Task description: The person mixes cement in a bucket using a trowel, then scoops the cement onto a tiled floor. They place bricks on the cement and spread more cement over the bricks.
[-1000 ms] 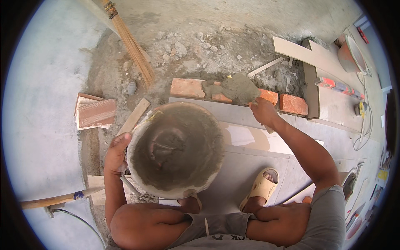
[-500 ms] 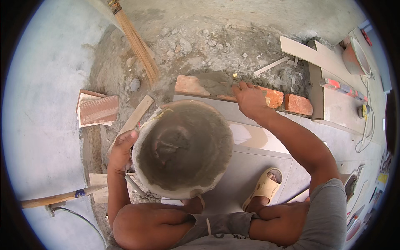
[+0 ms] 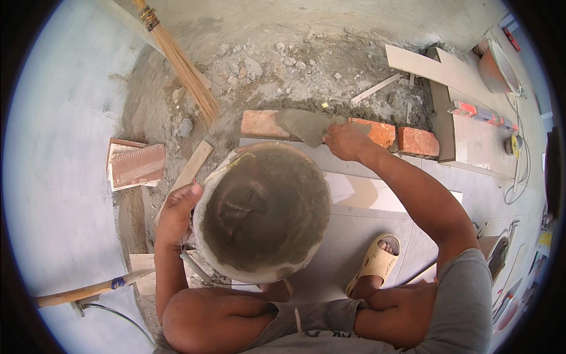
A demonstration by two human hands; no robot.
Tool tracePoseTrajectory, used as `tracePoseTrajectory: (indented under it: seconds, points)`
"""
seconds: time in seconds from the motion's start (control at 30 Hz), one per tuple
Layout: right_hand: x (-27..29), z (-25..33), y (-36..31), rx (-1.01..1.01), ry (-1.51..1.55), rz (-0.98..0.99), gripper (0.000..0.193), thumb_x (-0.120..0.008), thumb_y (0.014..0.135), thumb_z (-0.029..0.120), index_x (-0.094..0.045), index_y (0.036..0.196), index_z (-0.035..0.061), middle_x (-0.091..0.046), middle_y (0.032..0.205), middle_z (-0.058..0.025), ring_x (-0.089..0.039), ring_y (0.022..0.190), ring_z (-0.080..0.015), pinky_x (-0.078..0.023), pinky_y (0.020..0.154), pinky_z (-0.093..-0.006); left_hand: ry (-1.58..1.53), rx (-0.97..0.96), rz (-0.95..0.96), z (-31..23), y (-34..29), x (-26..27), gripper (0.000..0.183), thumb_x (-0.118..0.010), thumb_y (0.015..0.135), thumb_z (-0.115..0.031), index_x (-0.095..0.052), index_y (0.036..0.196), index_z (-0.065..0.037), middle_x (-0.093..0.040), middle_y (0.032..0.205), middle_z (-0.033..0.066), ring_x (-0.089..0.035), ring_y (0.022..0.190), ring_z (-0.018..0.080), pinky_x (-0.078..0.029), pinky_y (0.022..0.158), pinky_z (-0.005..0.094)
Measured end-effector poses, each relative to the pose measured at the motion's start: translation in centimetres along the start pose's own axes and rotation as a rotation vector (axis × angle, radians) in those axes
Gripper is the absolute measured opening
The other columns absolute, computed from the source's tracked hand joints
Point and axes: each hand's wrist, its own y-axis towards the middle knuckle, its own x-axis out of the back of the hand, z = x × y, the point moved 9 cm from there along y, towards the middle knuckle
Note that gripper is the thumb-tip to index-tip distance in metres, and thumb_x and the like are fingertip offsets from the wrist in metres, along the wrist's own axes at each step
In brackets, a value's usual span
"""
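Note:
My left hand grips the left side of a round bucket, its thumb up by the rim. Grey wet mortar lies inside, and the bucket tilts toward me. Beyond it, my right hand is closed around the handle of a trowel, mostly hidden by my fingers. The mortar-smeared trowel blade points left over a row of orange bricks. The left brick shows beside the blade. Right of my hand are a mortar-marked brick and an end brick.
Rubble covers the ground behind the bricks. A straw broom leans at the far left, near stacked tile pieces. To the right, a spirit level rests on a boxed ledge, with another bucket behind.
My right hand has drawn slightly left and nearer, and the trowel blade now shows clearly over the bricks. My left hand keeps its grip on the bucket. The view has shifted slightly.

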Motion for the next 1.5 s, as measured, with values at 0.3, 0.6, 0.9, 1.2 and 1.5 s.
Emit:
tracePoseTrajectory:
  seconds: [0.3, 0.6, 0.9, 1.2, 1.5]
  points:
    - [1.5, -4.5, -5.2, -0.233, 0.135, 0.110, 0.039, -0.048, 0.099, 0.030, -0.063, 0.108, -0.0047, -0.064, 0.110, -0.0267, -0.066, 0.097, -0.0435, -0.053, 0.088, -0.0501, -0.011, -0.002, -0.021, -0.9, -0.4, -1.6, 0.037, -0.061, 0.100, -0.030, -0.066, 0.112, 0.004, -0.072, 0.101, 0.0117, -0.070, 0.086, 0.0170, -0.056, 0.077, 0.0298]
    - [5.5, 5.6, -13.6, 0.084, 0.235, 0.196, 0.040, -0.060, 0.090, 0.016, -0.052, 0.124, -0.0037, -0.063, 0.102, -0.0260, -0.065, 0.093, -0.0421, -0.051, 0.085, -0.0495, 0.107, 0.018, -0.050, -1.9, 0.0, -3.6, 0.038, -0.061, 0.100, -0.032, -0.067, 0.110, 0.004, -0.073, 0.096, 0.0088, -0.068, 0.079, 0.0132, -0.054, 0.071, 0.0258]
    - [-2.5, 19.6, -12.6, 0.512, -0.118, -0.083, 0.054, -0.064, 0.081, 0.013, -0.056, 0.131, -0.0043, -0.055, 0.117, -0.0204, -0.065, 0.093, -0.0318, -0.057, 0.076, -0.0374, 0.381, -0.018, 0.100, -1.6, 0.2, -6.8, 0.040, -0.063, 0.099, -0.042, -0.072, 0.097, -0.002, -0.066, 0.072, -0.0013, -0.056, 0.056, 0.0036, -0.040, 0.048, 0.0194]
    - [-5.2, 15.4, -13.1, 0.502, -0.216, 0.357, 0.049, -0.062, 0.082, 0.010, -0.059, 0.128, -0.0061, -0.056, 0.118, -0.0199, -0.066, 0.098, -0.0317, -0.058, 0.077, -0.0382, 0.397, -0.002, 0.021, -1.7, -0.3, -6.0, 0.042, -0.063, 0.098, -0.043, -0.071, 0.094, -0.003, -0.065, 0.069, -0.0016, -0.054, 0.051, 0.0042, -0.039, 0.044, 0.0199]
    - [-7.0, 13.3, -11.9, 0.393, -0.104, 0.201, 0.046, -0.056, 0.086, 0.006, -0.053, 0.129, -0.0108, -0.060, 0.110, -0.0222, -0.069, 0.092, -0.0342, -0.058, 0.075, -0.0410, 0.490, 0.034, 0.129, -2.1, -0.4, -7.7, 0.039, -0.062, 0.099, -0.043, -0.071, 0.094, -0.005, -0.064, 0.069, -0.0026, -0.056, 0.054, 0.0038, -0.040, 0.044, 0.0201]
